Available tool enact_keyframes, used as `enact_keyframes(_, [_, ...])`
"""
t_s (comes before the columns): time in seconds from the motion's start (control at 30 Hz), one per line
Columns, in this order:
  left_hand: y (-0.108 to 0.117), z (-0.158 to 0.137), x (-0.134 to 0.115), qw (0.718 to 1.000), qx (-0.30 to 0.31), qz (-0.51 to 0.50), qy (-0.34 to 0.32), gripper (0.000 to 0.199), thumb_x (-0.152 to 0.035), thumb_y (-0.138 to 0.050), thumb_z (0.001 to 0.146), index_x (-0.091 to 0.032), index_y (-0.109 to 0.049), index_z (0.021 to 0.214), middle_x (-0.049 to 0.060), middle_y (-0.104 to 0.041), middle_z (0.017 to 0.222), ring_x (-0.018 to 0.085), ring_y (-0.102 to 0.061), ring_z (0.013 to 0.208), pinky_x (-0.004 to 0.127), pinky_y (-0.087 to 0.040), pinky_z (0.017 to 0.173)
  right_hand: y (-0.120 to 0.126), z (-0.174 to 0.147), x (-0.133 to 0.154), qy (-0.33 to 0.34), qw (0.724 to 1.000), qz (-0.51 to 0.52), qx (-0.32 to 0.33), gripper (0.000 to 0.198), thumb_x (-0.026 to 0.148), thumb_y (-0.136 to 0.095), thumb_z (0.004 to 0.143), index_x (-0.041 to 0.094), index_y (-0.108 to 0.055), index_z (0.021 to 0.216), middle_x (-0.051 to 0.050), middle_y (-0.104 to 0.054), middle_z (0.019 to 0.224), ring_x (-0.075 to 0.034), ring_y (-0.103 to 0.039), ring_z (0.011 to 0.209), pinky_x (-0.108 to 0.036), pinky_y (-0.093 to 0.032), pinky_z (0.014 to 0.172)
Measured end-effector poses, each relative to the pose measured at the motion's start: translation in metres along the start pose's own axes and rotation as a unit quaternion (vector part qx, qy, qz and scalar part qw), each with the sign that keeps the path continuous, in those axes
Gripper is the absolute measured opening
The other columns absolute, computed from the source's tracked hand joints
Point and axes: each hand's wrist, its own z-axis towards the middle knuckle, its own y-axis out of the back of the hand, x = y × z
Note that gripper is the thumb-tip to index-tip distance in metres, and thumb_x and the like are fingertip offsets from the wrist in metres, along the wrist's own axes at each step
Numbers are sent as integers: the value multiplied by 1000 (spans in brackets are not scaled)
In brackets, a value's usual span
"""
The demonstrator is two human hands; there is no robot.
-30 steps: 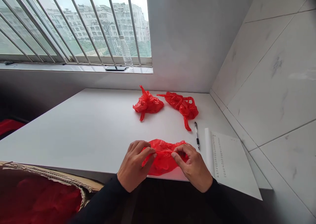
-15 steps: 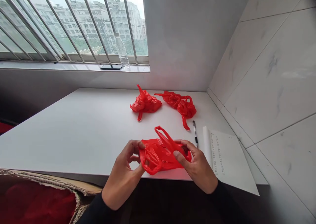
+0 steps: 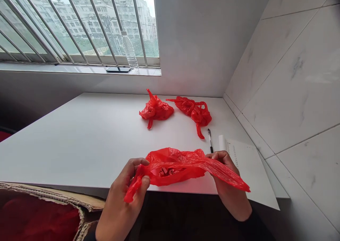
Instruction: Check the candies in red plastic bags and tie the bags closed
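Observation:
A red plastic bag [image 3: 175, 156] is stretched sideways between my two hands above the table's front edge. My left hand [image 3: 130, 182] pinches the bag's left handle between thumb and fingers. The right handle is gripped by my right hand [image 3: 225, 173], and its end trails down across the wrist. Through the bag's mouth some dark and pale printing shows; I cannot tell whether it is on the bag or on something inside. Behind it lie two bunched, knotted red plastic bags, one on the left [image 3: 156, 109] and one on the right [image 3: 193, 113].
On the white table [image 3: 79, 138] a black pen [image 3: 210, 141] lies beside an open notebook [image 3: 259, 173]. A cardboard box [image 3: 91, 200] with red cloth stands at front left. A phone [image 3: 118, 70] and a clear bottle [image 3: 129, 51] are on the windowsill. A tiled wall borders the right.
My hands have moved apart, pulling the bag wider and its mouth open. The right handle, which stood up in a loop, now lies stretched over my right hand.

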Motion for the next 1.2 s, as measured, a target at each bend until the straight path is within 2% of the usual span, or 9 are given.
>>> enact_keyframes(0.1, [0, 0, -2, 1000, -1, 3, 2, 21, -48, -55, 93, -28, -52, 98, -5, -61, 84, 14, -56, 72, 25, -44, 69, -1, -4, 7, -27, 998, -45, 28, 28, 41, -76, 83, 26, -52, 84, 0, -59, 88, -18, -57, 77, -29, -48, 67])
enact_keyframes(0.2, [-1, 2, -5, 999, -7, -21, 32, 32, -51, -60, 89, -25, -45, 80, -6, -49, 71, 13, -47, 64, 24, -41, 62, -1, -8, 16, -58, 989, -122, 53, 32, 52, -67, 88, 23, -57, 80, -1, -60, 79, -18, -57, 73, -29, -47, 64])
enact_keyframes(0.27, [-1, 3, -6, 998, -4, -40, 49, 35, -52, -62, 87, -24, -42, 77, -6, -44, 68, 13, -42, 61, 23, -40, 58, -1, -9, 21, -66, 985, -157, 32, 39, 58, -58, 92, 22, -60, 76, -2, -60, 72, -20, -58, 68, -30, -48, 62])
enact_keyframes(0.47, [2, 3, -4, 999, -3, -48, 10, 20, -39, -62, 86, -27, -50, 96, -5, -58, 72, 13, -48, 60, 22, -39, 55, 4, -4, 16, 7, 980, -193, -53, 44, 59, -51, 95, 23, -57, 71, -2, -57, 70, -21, -57, 70, -33, -50, 66])
enact_keyframes(0.6, [1, 4, -7, 995, 1, -80, 52, 29, -49, -64, 84, -24, -49, 82, -5, -53, 62, 12, -43, 53, 23, -35, 50, 11, -1, 8, 16, 986, -154, -68, 40, 57, -51, 97, 23, -63, 81, -3, -60, 76, -22, -59, 77, -33, -50, 69])
enact_keyframes(0.73, [0, 7, -8, 997, -18, -57, 43, 36, -54, -63, 85, -23, -52, 71, -4, -52, 62, 13, -45, 56, 24, -40, 55, 10, -5, 8, 22, 991, -116, -57, 35, 55, -51, 98, 26, -70, 99, -5, -68, 97, -23, -64, 94, -36, -53, 81])
enact_keyframes(0.97, [10, 11, -19, 997, -21, -65, 34, 33, -57, -59, 87, -25, -69, 83, 1, -67, 87, 19, -63, 77, 24, -50, 74, 9, -10, 11, 21, 994, -99, -50, 33, 52, -48, 100, 28, -67, 113, -7, -64, 123, -29, -61, 116, -45, -53, 96])
enact_keyframes(1.1, [10, 10, -20, 989, 15, -145, 37, 32, -54, -59, 88, -25, -73, 91, 2, -72, 93, 22, -66, 88, 25, -54, 82, 15, -10, 11, 22, 992, -109, -56, 31, 49, -57, 96, 26, -65, 115, -10, -56, 136, -29, -62, 114, -43, -56, 91])
enact_keyframes(1.2, [7, 9, -16, 979, 28, -193, 52, 30, -50, -60, 91, -26, -73, 105, 1, -72, 110, 22, -64, 107, 25, -51, 95, 17, -20, 21, 39, 989, -119, -74, 40, 42, -68, 88, 30, -60, 126, -10, -58, 130, -29, -63, 111, -41, -59, 86])
